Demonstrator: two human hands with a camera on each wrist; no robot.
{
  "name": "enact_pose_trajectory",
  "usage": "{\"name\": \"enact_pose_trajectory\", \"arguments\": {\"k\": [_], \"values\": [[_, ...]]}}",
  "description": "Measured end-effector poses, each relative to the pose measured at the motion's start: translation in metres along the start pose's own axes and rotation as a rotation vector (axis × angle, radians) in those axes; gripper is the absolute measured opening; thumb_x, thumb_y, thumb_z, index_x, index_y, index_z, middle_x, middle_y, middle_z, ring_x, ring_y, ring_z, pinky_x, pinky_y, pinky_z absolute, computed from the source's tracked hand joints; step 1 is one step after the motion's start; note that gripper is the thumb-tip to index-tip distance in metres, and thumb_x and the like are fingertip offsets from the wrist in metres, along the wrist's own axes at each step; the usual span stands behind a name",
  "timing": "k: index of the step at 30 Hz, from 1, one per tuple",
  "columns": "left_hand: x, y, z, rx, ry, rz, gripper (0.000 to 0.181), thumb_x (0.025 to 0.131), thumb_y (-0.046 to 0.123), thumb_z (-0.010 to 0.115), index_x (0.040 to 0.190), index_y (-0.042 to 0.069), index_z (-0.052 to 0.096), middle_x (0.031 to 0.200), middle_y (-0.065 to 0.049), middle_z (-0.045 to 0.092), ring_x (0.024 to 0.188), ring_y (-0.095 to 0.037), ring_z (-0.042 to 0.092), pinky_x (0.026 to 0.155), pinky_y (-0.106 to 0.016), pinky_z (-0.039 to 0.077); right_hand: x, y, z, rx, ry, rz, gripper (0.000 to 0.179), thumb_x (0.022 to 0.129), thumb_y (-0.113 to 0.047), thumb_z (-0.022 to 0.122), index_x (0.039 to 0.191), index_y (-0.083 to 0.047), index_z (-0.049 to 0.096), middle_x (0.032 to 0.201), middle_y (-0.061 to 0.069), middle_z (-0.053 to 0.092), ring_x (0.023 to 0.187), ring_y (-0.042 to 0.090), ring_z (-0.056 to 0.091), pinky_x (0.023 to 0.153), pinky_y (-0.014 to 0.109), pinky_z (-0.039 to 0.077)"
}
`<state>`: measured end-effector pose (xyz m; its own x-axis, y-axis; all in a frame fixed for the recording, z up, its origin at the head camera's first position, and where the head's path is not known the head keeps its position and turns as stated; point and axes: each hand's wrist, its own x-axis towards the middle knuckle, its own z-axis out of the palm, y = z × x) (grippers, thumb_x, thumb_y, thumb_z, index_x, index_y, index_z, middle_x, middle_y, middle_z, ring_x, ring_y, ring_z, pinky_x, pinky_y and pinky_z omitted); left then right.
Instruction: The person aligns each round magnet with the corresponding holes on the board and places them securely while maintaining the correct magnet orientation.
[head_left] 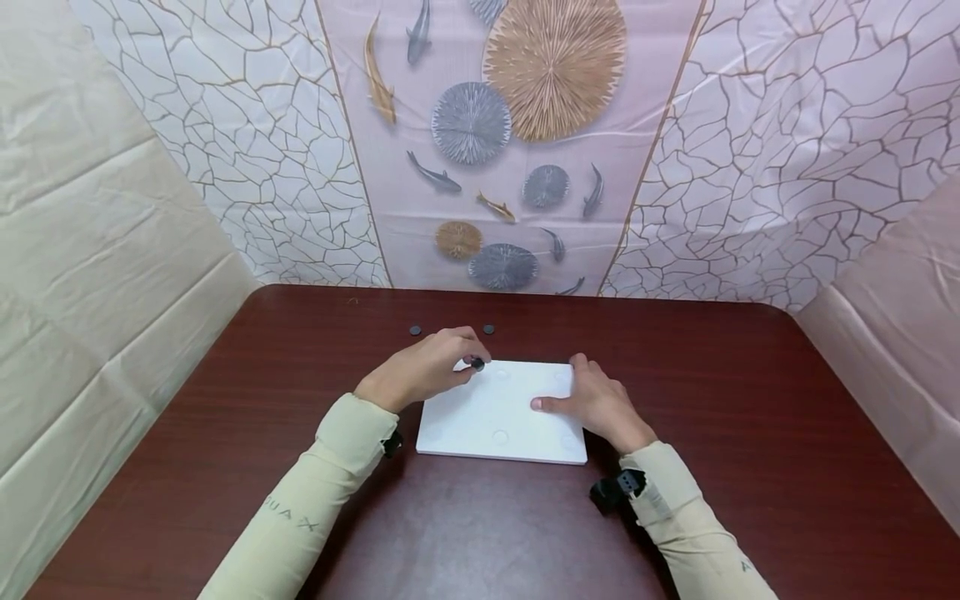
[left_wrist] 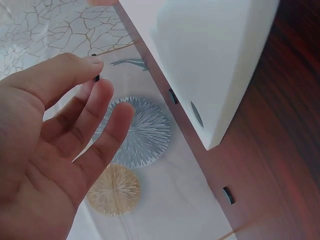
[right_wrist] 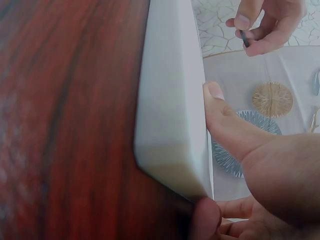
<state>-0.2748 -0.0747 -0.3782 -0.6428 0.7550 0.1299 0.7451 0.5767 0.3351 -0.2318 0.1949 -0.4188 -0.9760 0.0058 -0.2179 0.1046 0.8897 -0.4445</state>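
A white rectangular board [head_left: 487, 417] with several shallow round recesses [head_left: 500, 437] in its top lies on the dark wooden table. Over its far left corner, my left hand [head_left: 427, 367] pinches a small black disc [right_wrist: 244, 39] between thumb and fingertips, above the surface. My right hand [head_left: 600, 404] holds the board's right side, its thumb [right_wrist: 215, 90] lying on the top face and the other fingers along the edge. Behind the board, two more dark discs lie on the table, a left disc [head_left: 416, 331] and a right disc [head_left: 489, 329].
The reddish-brown table [head_left: 225, 433] stretches out around the board. A patterned cloth backdrop [head_left: 480, 200] hangs at its far edge, and plain beige cloth [head_left: 90, 250] hangs along the left side. Wrist cameras [head_left: 618, 492] sit at both sleeves.
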Motion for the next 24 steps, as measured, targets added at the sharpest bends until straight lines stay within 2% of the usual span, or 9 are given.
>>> {"name": "enact_pose_trajectory", "arguments": {"k": [6,16,24], "values": [[0.004,0.000,0.001,-0.003,0.017,-0.031,0.031,0.099,0.005,0.073,0.130,0.006,0.073,0.125,-0.007,0.070,0.109,-0.017,0.070,0.094,-0.030,0.056,0.000,0.000,0.000,0.001,-0.001,0.008,0.102,0.084,-0.058,0.086,0.149,0.006,0.039,0.143,0.030,0.053,0.117,0.047,0.061,0.096,0.056,0.053],[0.014,-0.001,0.002,-0.004,-0.006,-0.058,0.029,0.100,0.005,0.071,0.128,0.007,0.074,0.125,-0.008,0.070,0.108,-0.016,0.068,0.093,-0.030,0.056,-0.001,0.000,0.001,-0.001,-0.004,0.008,0.101,0.084,-0.058,0.085,0.148,0.006,0.040,0.142,0.029,0.053,0.114,0.046,0.062,0.095,0.055,0.053],[0.020,-0.005,0.009,-0.048,0.014,-0.034,0.025,0.098,0.002,0.070,0.122,0.006,0.076,0.116,-0.007,0.071,0.102,-0.016,0.065,0.090,-0.029,0.055,0.000,0.000,0.001,-0.016,0.000,0.003,0.100,0.084,-0.058,0.085,0.146,0.006,0.040,0.140,0.029,0.054,0.109,0.047,0.063,0.092,0.055,0.054]]}}
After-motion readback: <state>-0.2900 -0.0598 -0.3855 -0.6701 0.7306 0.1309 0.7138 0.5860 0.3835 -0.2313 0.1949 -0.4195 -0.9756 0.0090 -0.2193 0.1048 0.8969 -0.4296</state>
